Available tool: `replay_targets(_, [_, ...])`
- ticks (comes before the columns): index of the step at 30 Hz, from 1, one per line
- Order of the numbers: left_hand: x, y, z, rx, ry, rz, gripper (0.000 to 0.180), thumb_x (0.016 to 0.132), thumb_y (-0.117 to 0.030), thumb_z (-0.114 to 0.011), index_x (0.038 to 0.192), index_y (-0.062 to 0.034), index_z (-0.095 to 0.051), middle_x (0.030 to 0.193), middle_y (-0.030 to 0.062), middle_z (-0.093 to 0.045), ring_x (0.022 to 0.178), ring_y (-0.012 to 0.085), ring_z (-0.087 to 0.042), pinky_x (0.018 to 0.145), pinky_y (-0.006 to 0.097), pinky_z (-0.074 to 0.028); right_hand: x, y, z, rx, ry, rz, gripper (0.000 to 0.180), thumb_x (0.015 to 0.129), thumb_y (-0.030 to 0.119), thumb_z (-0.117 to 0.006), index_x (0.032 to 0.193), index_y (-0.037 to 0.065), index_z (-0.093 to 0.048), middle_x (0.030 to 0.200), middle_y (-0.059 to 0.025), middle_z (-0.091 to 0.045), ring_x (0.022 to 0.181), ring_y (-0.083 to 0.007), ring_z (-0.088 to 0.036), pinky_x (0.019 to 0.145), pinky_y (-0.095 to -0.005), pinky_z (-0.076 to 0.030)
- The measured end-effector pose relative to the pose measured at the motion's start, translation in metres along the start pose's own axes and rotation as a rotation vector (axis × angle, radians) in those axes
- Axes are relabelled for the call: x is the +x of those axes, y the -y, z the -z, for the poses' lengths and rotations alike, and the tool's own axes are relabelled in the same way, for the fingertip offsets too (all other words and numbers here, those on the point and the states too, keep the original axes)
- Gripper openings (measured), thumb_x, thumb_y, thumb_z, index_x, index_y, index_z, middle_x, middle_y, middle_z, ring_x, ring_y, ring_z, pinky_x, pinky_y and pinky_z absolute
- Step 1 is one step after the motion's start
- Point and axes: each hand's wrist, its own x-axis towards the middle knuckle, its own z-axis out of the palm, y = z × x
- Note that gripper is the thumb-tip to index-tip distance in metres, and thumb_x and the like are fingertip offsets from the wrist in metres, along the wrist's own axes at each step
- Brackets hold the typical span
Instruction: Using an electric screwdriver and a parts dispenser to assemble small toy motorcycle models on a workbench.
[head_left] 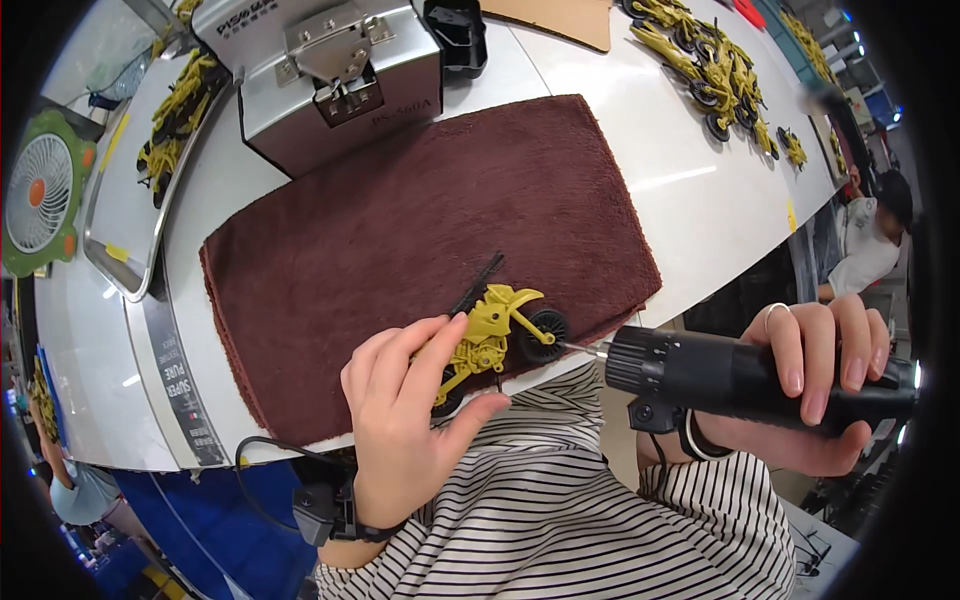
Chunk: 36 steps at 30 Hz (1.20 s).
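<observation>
The toy motorcycle, yellow with black wheels, is at the near edge of the brown cloth in the head view; the left hand grasps its rear half and hides part of it; the right hand, right of the cloth, is wrapped around a black electric screwdriver, bit at the front wheel; a thin black strip lies on the cloth beside the left fingertips; a silver machine blocks the cloth's far-left side; more yellow motorcycles lie piled beyond its far-right corner; a green fan stands well to its left.
</observation>
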Motion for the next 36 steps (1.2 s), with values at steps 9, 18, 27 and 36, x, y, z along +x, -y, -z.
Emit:
replay_targets(9, [0.000,0.005,-0.005,-0.067,-0.014,-0.011,0.048,0.070,-0.019,-0.075,0.114,-0.0049,-0.062,0.111,0.0070,-0.060,0.102,0.0264,-0.050,0.088,0.038,-0.038,0.021,-0.038,-0.031,-0.092,0.220,-0.110,0.039,0.069,0.010,-0.069,0.096,0.005,-0.041,0.084,-0.0053,-0.049,0.055,-0.0143,-0.056,0.057,-0.0276,-0.049])
replay_targets(18, [0.002,0.007,-0.006,-0.108,-0.050,-0.009,0.048,0.064,-0.009,-0.076,0.111,-0.0076,-0.064,0.108,0.0042,-0.060,0.098,0.0248,-0.051,0.084,0.037,-0.037,0.026,-0.041,-0.025,-0.093,0.336,-0.167,0.039,0.068,0.008,-0.071,0.095,0.005,-0.042,0.084,-0.0064,-0.050,0.055,-0.0149,-0.058,0.056,-0.0275,-0.050])
replay_targets(27, [0.001,0.010,-0.007,-0.109,-0.125,-0.019,0.049,0.060,-0.009,-0.076,0.107,-0.0080,-0.066,0.103,0.0020,-0.062,0.092,0.0226,-0.053,0.079,0.035,-0.038,0.037,-0.046,-0.040,-0.348,0.590,-0.228,0.042,0.069,0.010,-0.075,0.098,0.004,-0.046,0.085,-0.0057,-0.051,0.054,-0.0130,-0.059,0.051,-0.0237,-0.051])
replay_targets(36, [-0.001,0.013,-0.012,-0.143,-0.171,-0.010,0.048,0.059,-0.009,-0.075,0.106,-0.0084,-0.066,0.102,0.0011,-0.062,0.091,0.0217,-0.053,0.079,0.034,-0.038,0.047,-0.055,-0.050,-0.368,0.564,-0.405,0.038,0.074,0.011,-0.067,0.096,0.005,-0.037,0.084,-0.0051,-0.047,0.051,-0.0105,-0.053,0.051,-0.0230,-0.043])
